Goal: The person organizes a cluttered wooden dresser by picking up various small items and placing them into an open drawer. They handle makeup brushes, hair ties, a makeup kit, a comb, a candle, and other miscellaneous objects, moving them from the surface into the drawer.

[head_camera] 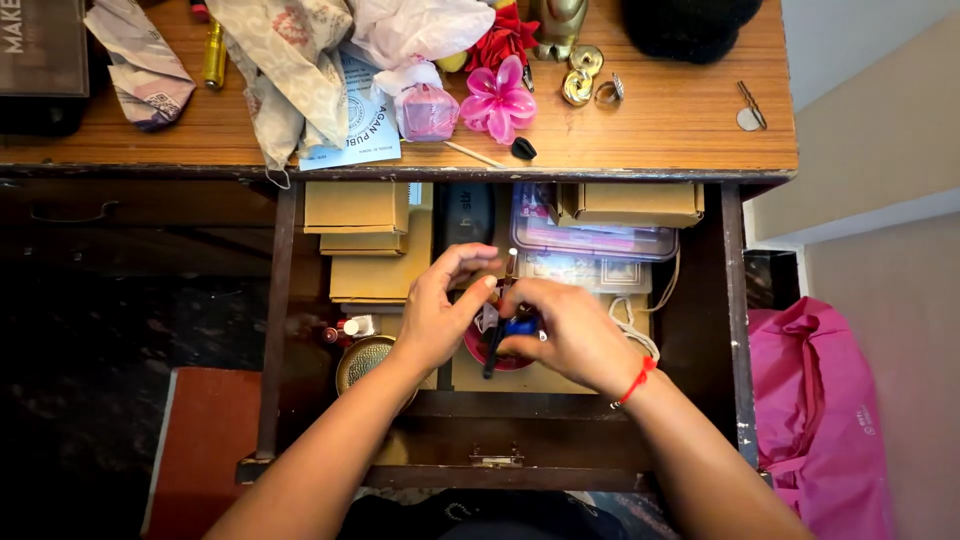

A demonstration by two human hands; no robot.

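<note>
I take the open drawer (pixel 735 330) as my landmark; everything else is placed rel. to it. It's pulled out under the wooden desk (pixel 680 120), and both hands sit over its centre.

Back of the drawer, left: stacked cardboard boxes (pixel 365 240). Back right: a clear plastic case (pixel 590 238) w/ another brown box (pixel 635 203) beside it. Front left: a round brass dish (pixel 362 358), partly under my left forearm. Outside the drawer, to its right on the floor, a pink bag (pixel 820 410).

Mid-drawer, under the hands: a small red bowl (pixel 495 355), mostly hidden.

Left hand (pixel 440 315): fingers curled, thumb and forefinger closing toward the pen's upper part; I can't tell if they actually grip it. Right hand (pixel 570 330), w/ a red thread at the wrist: fingers bent down, pinching small bits incl. something blue, too small to ID.

Key relation: a slim dark pen (pixel 497 330) stands between the two hands, long axis running front-to-back of the drawer, tip end toward the back, slightly tilted. Both hands touch or nearly touch it; the left looks a bit nearer the top end.
</note>
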